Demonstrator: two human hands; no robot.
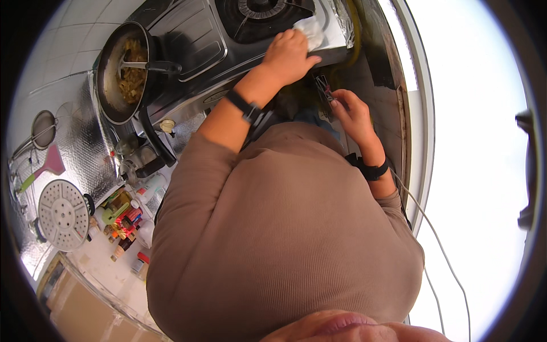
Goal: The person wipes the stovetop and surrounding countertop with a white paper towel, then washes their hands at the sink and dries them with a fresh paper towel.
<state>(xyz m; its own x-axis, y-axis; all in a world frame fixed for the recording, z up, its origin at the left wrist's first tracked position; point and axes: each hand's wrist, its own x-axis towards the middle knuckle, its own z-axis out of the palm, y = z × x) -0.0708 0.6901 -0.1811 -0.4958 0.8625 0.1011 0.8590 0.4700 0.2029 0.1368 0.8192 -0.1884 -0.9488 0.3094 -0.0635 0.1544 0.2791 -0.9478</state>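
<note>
My left hand (287, 55) presses a crumpled white cloth or tissue (311, 33) onto the right front corner of a steel gas stove (335, 36), to the right of a black burner (261, 8). My right hand (354, 114) is lower and farther right, beyond the stove's front edge. Its thumb and fingers pinch a thin metal wire object (324, 89) with a small red part; its exact kind is unclear. On the stove's left side sits a dark frying pan (102, 81) holding cooked sliced food (136, 79) and a black-handled metal utensil (160, 66).
A yellow hose (355, 42) runs beside the stove's right side. The pan's black handle (156, 139) juts past its front. At left, a perforated steamer plate (63, 215), a strainer (43, 129) and a pink spatula (53, 161) hang near foil; bottles (123, 248) stand below.
</note>
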